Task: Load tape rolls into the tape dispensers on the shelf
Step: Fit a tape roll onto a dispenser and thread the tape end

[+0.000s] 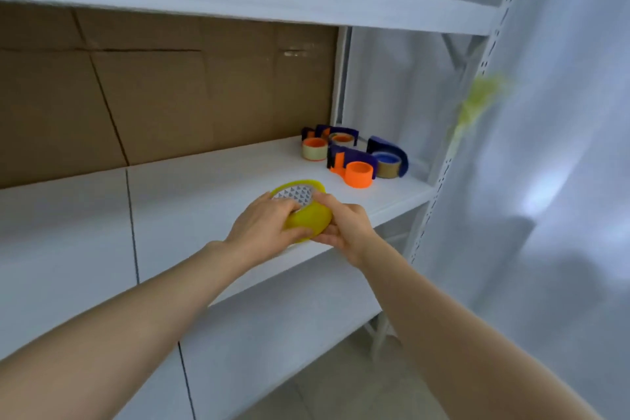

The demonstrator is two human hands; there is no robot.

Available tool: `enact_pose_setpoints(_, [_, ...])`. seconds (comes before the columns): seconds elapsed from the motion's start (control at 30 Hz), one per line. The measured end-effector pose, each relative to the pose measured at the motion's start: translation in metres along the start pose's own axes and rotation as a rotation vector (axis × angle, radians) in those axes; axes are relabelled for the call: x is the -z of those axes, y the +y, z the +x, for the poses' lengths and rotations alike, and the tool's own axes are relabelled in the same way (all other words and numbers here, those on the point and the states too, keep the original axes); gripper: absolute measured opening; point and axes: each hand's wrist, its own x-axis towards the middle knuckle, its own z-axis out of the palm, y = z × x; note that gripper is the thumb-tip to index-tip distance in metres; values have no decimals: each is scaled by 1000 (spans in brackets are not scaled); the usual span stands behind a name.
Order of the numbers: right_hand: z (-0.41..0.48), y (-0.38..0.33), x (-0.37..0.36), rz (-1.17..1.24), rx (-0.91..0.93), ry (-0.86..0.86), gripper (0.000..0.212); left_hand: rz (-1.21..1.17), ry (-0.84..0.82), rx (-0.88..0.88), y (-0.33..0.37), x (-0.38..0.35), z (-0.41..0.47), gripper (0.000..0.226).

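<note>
Left hand: grips the yellow dispenser from its left side, fingers curled over the top edge, thumb pressed to the near face.
Right hand: cups the same dispenser from the right and below, fingers curled under it, thumb laid on top at the rim of the patterned roll.
Yellow dispenser: held between both hands just above the front part of the middle shelf, tilted with its open side up and away.
Patterned roll: white with small grey triangles, sits inside the yellow dispenser; whether it is fully seated I cannot tell.
Middle shelf, far right: a cluster of dispensers, well apart from the hands.
Orange-and-blue dispenser: nearest of the cluster, orange hub showing.
Blue dispenser: just right of it, a tan roll seated on its blue hub.
Back dispensers: dark blue with orange, against the rear corner; one holds a pale roll.
Loose pale roll: orange core, stands beside them.
Behind: cardboard panel.
Right: white sheet.
</note>
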Motion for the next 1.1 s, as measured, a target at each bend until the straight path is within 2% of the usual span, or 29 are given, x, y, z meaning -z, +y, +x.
enact_pose_setpoints(0.1, [28, -12, 21, 41, 11, 8, 53, -180, -50, 99, 11, -14, 37, 36])
enact_pose_setpoints(0.23, [68, -34, 34, 48, 24, -50, 37, -525, -23, 259, 5, -33, 93, 30])
enact_pose_setpoints(0.37, [110, -61, 38, -51, 21, -109, 29, -824, 15, 449, 0, -39, 146, 31])
enact_pose_setpoints(0.5, [150, -82, 49, -106, 38, -110, 25, -1106, 43, 636, -3, -47, 185, 19])
enact_pose_setpoints(0.6, [174, -91, 58, -123, 42, -148, 19, -1333, 17, 741, -2, -50, 204, 19])
enact_pose_setpoints(0.8, [217, -99, 66, -202, 57, -263, 21, -1452, 88, 860, -2, -53, 235, 18])
enact_pose_setpoints(1.0, [243, -111, 76, -196, 33, -515, 27, -1502, 307, 916, 15, -60, 246, 14])
enact_pose_setpoints(1.1, [250, -119, 84, -211, 44, -627, 20, -1476, 371, 882, 34, -65, 243, 20])
